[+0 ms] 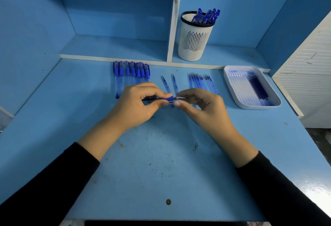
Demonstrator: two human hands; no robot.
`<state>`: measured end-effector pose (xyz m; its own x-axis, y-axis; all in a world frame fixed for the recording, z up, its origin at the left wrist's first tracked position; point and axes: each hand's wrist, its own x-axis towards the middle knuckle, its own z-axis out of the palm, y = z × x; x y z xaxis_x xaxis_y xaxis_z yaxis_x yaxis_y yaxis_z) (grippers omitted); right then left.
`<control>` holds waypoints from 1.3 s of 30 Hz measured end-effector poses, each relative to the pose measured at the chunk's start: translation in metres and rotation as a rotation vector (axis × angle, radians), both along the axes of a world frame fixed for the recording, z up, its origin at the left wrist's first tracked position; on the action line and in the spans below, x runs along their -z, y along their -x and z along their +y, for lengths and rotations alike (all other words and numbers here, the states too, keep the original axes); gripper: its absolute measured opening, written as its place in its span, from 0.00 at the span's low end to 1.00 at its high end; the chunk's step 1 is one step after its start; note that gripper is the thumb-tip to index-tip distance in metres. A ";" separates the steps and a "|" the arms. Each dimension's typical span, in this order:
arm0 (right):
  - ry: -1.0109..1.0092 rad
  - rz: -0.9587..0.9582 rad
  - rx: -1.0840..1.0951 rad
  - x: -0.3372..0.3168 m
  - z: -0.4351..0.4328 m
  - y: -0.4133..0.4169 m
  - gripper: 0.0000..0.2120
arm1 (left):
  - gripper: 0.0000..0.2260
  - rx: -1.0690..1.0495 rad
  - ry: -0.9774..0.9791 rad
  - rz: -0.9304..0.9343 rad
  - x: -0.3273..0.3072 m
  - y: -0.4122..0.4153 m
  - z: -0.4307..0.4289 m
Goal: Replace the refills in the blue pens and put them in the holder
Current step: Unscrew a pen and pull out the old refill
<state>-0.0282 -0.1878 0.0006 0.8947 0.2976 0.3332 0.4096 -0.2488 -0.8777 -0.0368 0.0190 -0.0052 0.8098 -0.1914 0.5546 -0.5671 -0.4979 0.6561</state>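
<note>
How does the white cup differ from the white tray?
The cup is tall, round and slotted, the tray low and rectangular. The cup stands on the shelf with pens standing in it; the tray sits on the desk, its contents lying flat. Both are white.

Head view of a blue desk (pixel 161 172). The left hand (pixel 138 104) grips the barrel of a blue pen (pixel 168 98), held level above the desk, while the right hand (pixel 202 105) pinches its tip end. Behind the hands, from left to right: a row of capped pens (pixel 131 72), two loose refills (pixel 169 84), a close-set group of refills (pixel 202 83), and a white tray (pixel 258 107) holding dark blue refills (pixel 258 87). On the shelf behind stands a white slotted holder (pixel 194 43) with several blue pens (pixel 207 17) leaning to its right side. Both forearms wear black sleeves (pixel 53 181).
</note>
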 end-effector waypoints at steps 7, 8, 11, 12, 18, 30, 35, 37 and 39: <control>-0.005 -0.058 0.011 0.001 0.003 0.001 0.04 | 0.06 -0.005 -0.001 0.011 0.000 0.001 0.002; -0.007 -0.050 0.019 0.001 0.002 0.001 0.06 | 0.06 -0.007 -0.003 0.007 0.000 0.001 0.002; -0.015 -0.080 0.019 -0.001 0.002 0.001 0.10 | 0.06 -0.007 -0.002 -0.002 -0.002 0.000 0.003; -0.013 -0.105 0.010 -0.001 0.003 0.001 0.09 | 0.06 -0.009 0.001 -0.001 -0.002 0.000 0.004; 0.034 -0.080 0.054 -0.001 0.003 0.002 0.07 | 0.07 -0.005 0.001 0.007 -0.001 0.001 0.003; -0.036 0.008 0.056 -0.005 0.009 0.007 0.02 | 0.06 -0.005 -0.044 -0.043 -0.004 0.004 0.004; -0.154 0.206 0.006 -0.007 0.013 0.002 0.09 | 0.08 -0.078 0.042 0.078 -0.007 0.002 0.011; -0.067 0.169 0.021 -0.005 0.012 -0.001 0.11 | 0.09 -0.126 0.104 0.121 -0.009 0.001 0.015; 0.145 0.002 0.051 0.001 0.010 -0.005 0.10 | 0.10 -0.183 0.150 0.161 -0.010 0.001 0.020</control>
